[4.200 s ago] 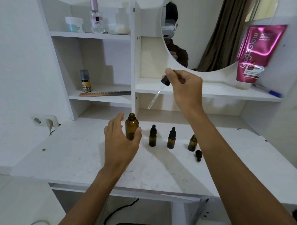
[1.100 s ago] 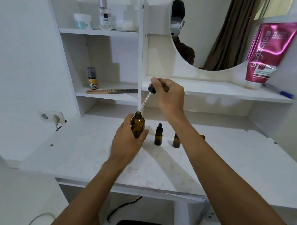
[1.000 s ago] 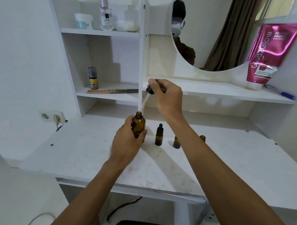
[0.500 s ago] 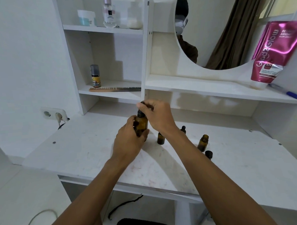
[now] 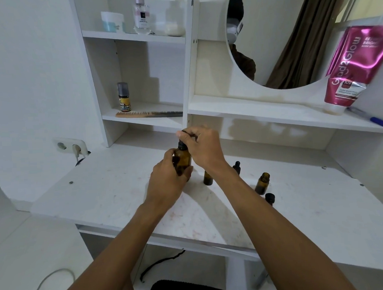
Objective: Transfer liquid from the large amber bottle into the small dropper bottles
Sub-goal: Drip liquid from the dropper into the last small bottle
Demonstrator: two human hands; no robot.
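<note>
Left hand (image 5: 168, 183) was wrapped around the body of the large amber bottle (image 5: 183, 159), grip closed on it, thumb on the near side and fingers curled round the far side. Bottle stood upright on the white table (image 5: 113, 192), toward the back, left of the small bottles. Right hand (image 5: 202, 146) sat over the bottle's top, grip pinching the black dropper cap (image 5: 183, 145) with thumb and fingers; cap was on the bottle neck. Could not tell how far it was screwed down.

Right of the big bottle, a row of small dropper bottles on the table: the first small bottle (image 5: 207, 177) had its top hidden behind the right wrist; the second (image 5: 237, 167) showed only its black dropper top past the forearm; the third, an open small bottle (image 5: 262, 183), stood uncapped, well apart from the big one. A loose black cap (image 5: 270, 198) lay just in front of the open bottle, near the right forearm.

Shelf unit behind: wooden comb (image 5: 148, 113) on the lower left shelf, beside a small yellow-labelled bottle (image 5: 123, 97). Pink tube (image 5: 356, 65) stood on the right shelf, blue pen (image 5: 370, 119) next to it. Round mirror (image 5: 291, 35) above. Wall socket (image 5: 70, 145) at left with a plug in it.
</note>
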